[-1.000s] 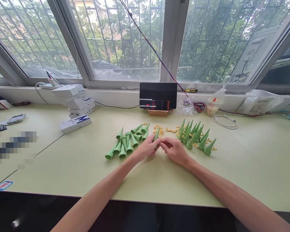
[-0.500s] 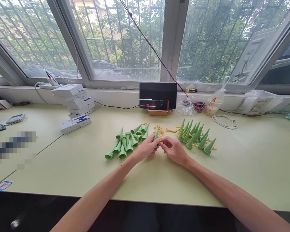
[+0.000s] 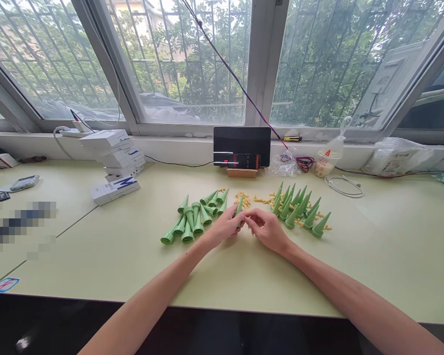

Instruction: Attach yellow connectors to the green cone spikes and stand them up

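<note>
Green cone (image 3: 240, 204) in our left hand (image 3: 227, 224), right hand (image 3: 268, 230) beside it.
We grip the cone tip up; our right thumb and finger are drawn together near its lower end, and whether they pinch anything we cannot tell. Loose green cones (image 3: 189, 217) lie left of our hands, upright cones (image 3: 291, 218) stand right, yellow pieces (image 3: 247, 199) lie just beyond.

The green cones (image 3: 189, 217) look like smooth plastic, the dark screen (image 3: 241, 140) glossy, the tabletop (image 3: 266, 281) smooth.
</note>
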A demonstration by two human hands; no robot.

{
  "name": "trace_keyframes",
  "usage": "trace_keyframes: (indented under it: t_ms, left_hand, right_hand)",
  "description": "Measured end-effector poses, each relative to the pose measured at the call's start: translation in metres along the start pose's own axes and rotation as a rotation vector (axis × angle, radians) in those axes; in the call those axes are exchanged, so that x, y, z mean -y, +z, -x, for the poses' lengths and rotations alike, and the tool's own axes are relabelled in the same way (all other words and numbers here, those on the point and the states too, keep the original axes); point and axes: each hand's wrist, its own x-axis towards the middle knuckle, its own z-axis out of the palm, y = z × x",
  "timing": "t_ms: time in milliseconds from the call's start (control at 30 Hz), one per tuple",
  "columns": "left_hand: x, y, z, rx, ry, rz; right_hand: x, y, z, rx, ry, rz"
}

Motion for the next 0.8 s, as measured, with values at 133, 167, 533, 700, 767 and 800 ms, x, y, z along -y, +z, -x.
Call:
trace_keyframes:
  t_ms: [133, 167, 533, 700, 767, 800]
  left_hand:
    - [0.0001, 0.0005, -0.0009, -0.008, 0.01, 0.015]
    - [0.0, 0.0005, -0.001, -0.01, 0.012, 0.017]
    - [-0.0005, -0.0001, -0.0005, 0.008, 0.019, 0.007]
    - [0.0001, -0.0001, -0.0011, 0.007, 0.013, 0.012]
    - [-0.0002, 0.0001, -0.0014, -0.001, 0.011, 0.015]
    - [-0.0003, 0.0002, -0.0015, -0.005, 0.008, 0.015]
  right_hand:
    - [-0.0002, 0.0001, 0.0005, 0.0, -0.009, 0.002]
    - [-0.0004, 0.0001, 0.0005, 0.001, -0.011, 0.0]
    - [-0.0032, 0.0007, 0.0007, 0.026, 0.009, -0.042]
    - [0.0009, -0.0006, 0.0004, 0.012, 0.005, -0.023]
    - [0.0013, -0.0006, 0.0006, 0.007, 0.0, -0.015]
    - [0.0011, -0.0004, 0.0006, 0.007, -0.001, -0.013]
